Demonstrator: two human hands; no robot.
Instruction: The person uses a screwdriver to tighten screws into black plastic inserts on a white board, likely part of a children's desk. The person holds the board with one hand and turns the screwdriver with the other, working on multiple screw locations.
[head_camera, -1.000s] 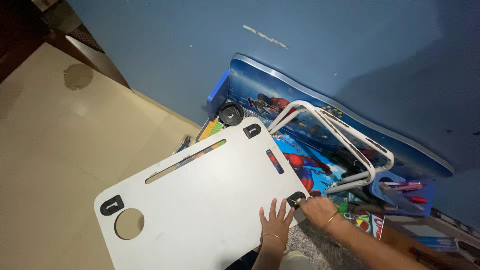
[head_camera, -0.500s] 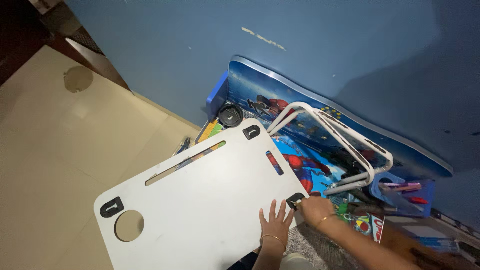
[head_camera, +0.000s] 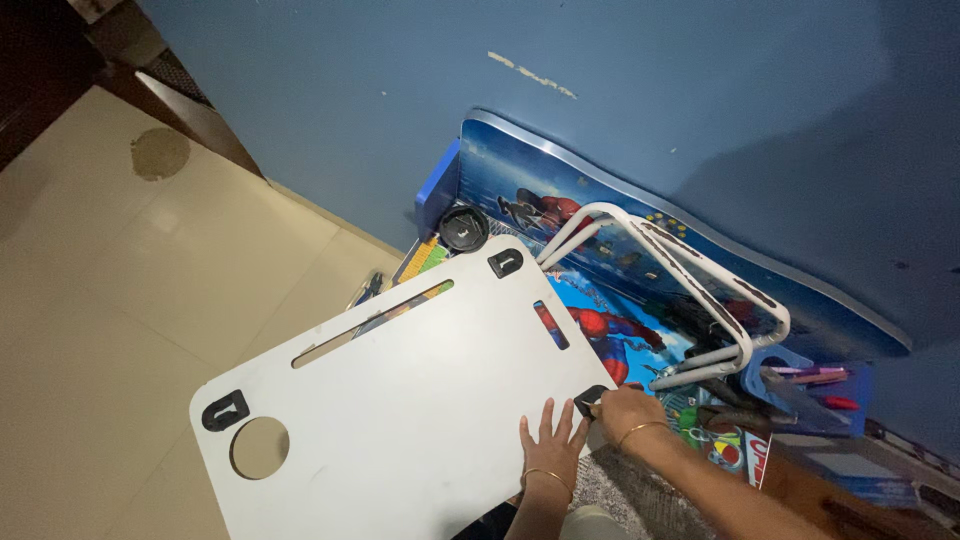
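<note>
A white lap-desk board (head_camera: 400, 400) lies tilted in front of me, with a round hole, a long slot and black corner clips. My left hand (head_camera: 550, 445) rests flat on its lower right area, fingers spread. My right hand (head_camera: 625, 412) pinches the black clip (head_camera: 589, 399) at the board's right corner. White metal tube legs (head_camera: 690, 290) stick out behind the board's right side.
A blue cartoon-printed board (head_camera: 600, 215) leans against the blue wall (head_camera: 650, 90). Pens and markers (head_camera: 815, 385) sit in a blue holder at right. A round black cap (head_camera: 464, 227) lies near the board's top. Beige tiled floor (head_camera: 130, 280) spreads to the left.
Both hands have stayed at the board's right corner; the view has shifted slightly, nothing else has moved.
</note>
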